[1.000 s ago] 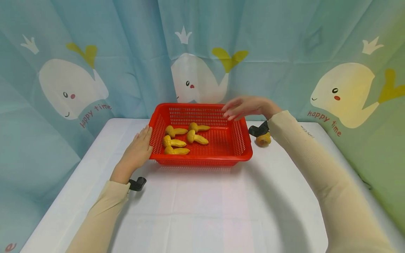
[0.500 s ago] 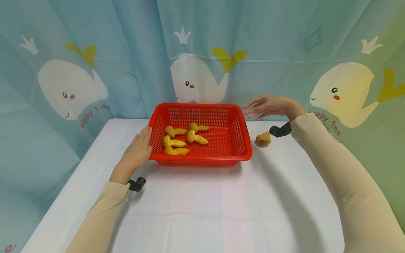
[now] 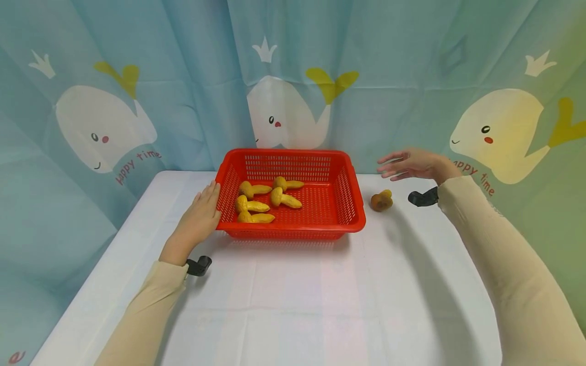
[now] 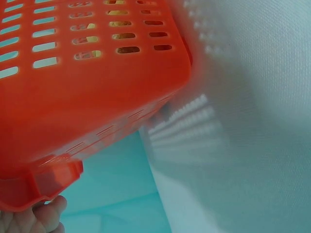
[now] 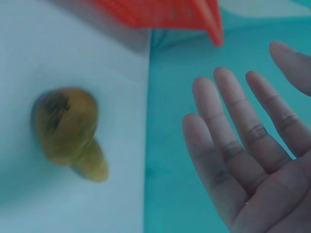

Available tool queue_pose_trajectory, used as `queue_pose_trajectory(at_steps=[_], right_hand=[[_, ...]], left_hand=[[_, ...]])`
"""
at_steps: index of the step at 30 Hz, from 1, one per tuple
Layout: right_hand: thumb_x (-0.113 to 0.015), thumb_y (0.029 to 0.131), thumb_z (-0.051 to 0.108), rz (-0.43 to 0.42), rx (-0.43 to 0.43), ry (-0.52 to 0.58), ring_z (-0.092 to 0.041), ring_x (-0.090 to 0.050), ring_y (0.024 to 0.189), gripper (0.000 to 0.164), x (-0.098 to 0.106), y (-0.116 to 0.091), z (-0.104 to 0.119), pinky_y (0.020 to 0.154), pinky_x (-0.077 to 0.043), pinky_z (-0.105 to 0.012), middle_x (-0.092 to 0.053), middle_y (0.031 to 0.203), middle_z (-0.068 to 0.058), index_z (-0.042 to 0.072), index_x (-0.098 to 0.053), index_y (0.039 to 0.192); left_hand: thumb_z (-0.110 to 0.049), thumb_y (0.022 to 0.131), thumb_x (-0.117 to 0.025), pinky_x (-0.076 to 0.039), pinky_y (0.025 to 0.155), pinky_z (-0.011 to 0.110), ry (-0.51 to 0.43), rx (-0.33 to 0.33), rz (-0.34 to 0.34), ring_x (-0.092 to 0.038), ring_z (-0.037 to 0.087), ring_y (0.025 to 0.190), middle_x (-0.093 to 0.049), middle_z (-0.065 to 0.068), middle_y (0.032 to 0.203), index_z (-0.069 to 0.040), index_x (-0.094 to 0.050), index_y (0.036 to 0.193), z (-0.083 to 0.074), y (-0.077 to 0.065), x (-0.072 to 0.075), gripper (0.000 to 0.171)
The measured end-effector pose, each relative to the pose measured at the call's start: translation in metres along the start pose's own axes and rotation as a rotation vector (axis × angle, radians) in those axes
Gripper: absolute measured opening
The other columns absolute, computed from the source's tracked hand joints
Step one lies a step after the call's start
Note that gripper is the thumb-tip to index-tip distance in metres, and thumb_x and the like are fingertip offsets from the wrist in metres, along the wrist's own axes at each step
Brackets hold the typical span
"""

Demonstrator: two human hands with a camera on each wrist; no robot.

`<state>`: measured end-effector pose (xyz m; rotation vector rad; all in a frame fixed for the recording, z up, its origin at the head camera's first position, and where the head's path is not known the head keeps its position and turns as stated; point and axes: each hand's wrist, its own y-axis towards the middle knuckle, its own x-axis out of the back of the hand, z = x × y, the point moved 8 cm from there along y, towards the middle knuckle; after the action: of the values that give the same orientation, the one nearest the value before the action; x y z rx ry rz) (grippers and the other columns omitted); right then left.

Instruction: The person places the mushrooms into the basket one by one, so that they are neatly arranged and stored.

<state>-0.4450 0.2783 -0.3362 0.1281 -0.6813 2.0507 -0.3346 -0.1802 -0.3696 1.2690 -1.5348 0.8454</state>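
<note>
My left hand point(image 3: 198, 216) rests against the left rim of a red perforated plastic basket point(image 3: 293, 229), its fingers straight along the side. In the left wrist view a few fingertips point(image 4: 46, 216) show beside the basket's rim point(image 4: 53, 179). Several yellow mushrooms point(image 3: 286, 198) lie in the basket's left half. A single brownish-yellow mushroom point(image 3: 381, 201) lies on the table just right of the basket. Above and slightly right of it hovers my right hand point(image 3: 409, 163), fingers spread and holding nothing. The right wrist view has that mushroom point(image 5: 68, 126) left of the spread fingers point(image 5: 248, 126).
A white cloth covers the table point(image 3: 284, 300). Behind it hangs a blue-green curtain point(image 3: 393, 61) printed with whales, close to the basket's back. Each wrist carries a small black camera mount, such as the right mount point(image 3: 423, 197).
My right hand has moved right from over the basket's right rim, past the lone mushroom, and then lowered slightly. The left hand, the basket and the mushrooms stay where they were.
</note>
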Motion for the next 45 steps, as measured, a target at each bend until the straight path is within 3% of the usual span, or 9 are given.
queue_pose_trajectory(at_steps=[13,18,22,26,33,38,41,45], right_hand=[[-0.054,0.095,0.014,-0.024,0.016,0.058,-0.007,-0.065,0.100,0.036,0.012,0.015,-0.043,0.097,-0.050,-0.033,-0.068,0.102,0.013,0.010,-0.049,0.130],[-0.054,0.095,0.014,-0.060,0.007,0.068,-0.005,-0.064,0.100,0.049,0.016,0.023,-0.056,0.098,-0.049,-0.033,-0.068,0.101,0.015,0.001,-0.038,0.139],[-0.051,0.096,0.021,-0.076,-0.015,0.060,-0.011,-0.063,0.108,0.057,0.016,0.029,-0.065,0.107,-0.041,-0.042,-0.067,0.101,0.016,-0.003,-0.029,0.143],[-0.049,0.097,0.024,-0.083,-0.025,0.076,-0.017,-0.061,0.114,0.058,0.015,0.034,-0.072,0.112,-0.030,-0.052,-0.067,0.110,0.009,-0.003,-0.028,0.144],[-0.045,0.099,0.019,-0.096,-0.037,0.049,-0.011,-0.060,0.109,0.055,0.017,0.041,-0.086,0.112,-0.031,-0.048,-0.048,0.142,-0.015,-0.005,-0.025,0.144],[-0.046,0.098,0.020,-0.111,-0.056,0.033,-0.011,-0.060,0.108,0.057,0.019,0.045,-0.093,0.112,-0.033,-0.047,-0.042,0.145,-0.018,-0.005,-0.025,0.145],[-0.046,0.098,0.020,-0.119,-0.062,0.036,-0.003,-0.060,0.099,0.057,0.019,0.046,-0.094,0.112,-0.033,-0.047,-0.042,0.145,-0.018,-0.005,-0.025,0.145],[-0.046,0.098,0.022,-0.120,-0.053,0.015,-0.006,-0.059,0.102,0.057,0.020,0.047,-0.093,0.112,-0.032,-0.048,-0.037,0.147,-0.021,-0.005,-0.025,0.144]], left_hand=[[-0.011,0.094,-0.036,-0.009,0.118,0.054,-0.001,-0.007,-0.005,-0.012,0.042,0.144,-0.008,0.025,0.156,0.008,-0.010,0.147,0.000,0.000,0.001,0.062],[-0.011,0.094,-0.036,-0.009,0.118,0.054,-0.001,-0.007,-0.005,-0.011,0.041,0.144,-0.008,0.025,0.156,0.008,-0.010,0.147,0.001,0.001,0.000,0.063],[-0.011,0.094,-0.036,-0.009,0.118,0.054,0.002,-0.007,-0.005,-0.012,0.041,0.144,-0.008,0.025,0.156,0.007,-0.010,0.148,0.001,0.001,0.000,0.063],[-0.011,0.094,-0.036,-0.009,0.118,0.054,0.001,-0.001,-0.002,-0.011,0.041,0.144,-0.008,0.025,0.156,0.007,-0.009,0.148,0.001,0.001,0.000,0.063],[-0.011,0.094,-0.037,-0.009,0.118,0.054,-0.003,0.006,0.000,-0.011,0.041,0.144,-0.008,0.025,0.156,0.007,-0.010,0.147,0.000,0.001,0.000,0.063],[-0.011,0.093,-0.037,-0.009,0.118,0.054,-0.004,0.008,0.001,-0.012,0.041,0.144,-0.009,0.025,0.156,0.007,-0.010,0.147,0.000,0.001,-0.001,0.063],[-0.011,0.093,-0.037,-0.010,0.118,0.054,-0.001,0.007,-0.003,-0.012,0.041,0.144,-0.009,0.024,0.156,0.007,-0.011,0.148,0.000,0.001,-0.001,0.063],[-0.012,0.094,-0.037,-0.010,0.118,0.054,0.002,0.004,-0.010,-0.013,0.041,0.144,-0.009,0.024,0.156,0.007,-0.011,0.148,0.001,0.001,0.000,0.063]])
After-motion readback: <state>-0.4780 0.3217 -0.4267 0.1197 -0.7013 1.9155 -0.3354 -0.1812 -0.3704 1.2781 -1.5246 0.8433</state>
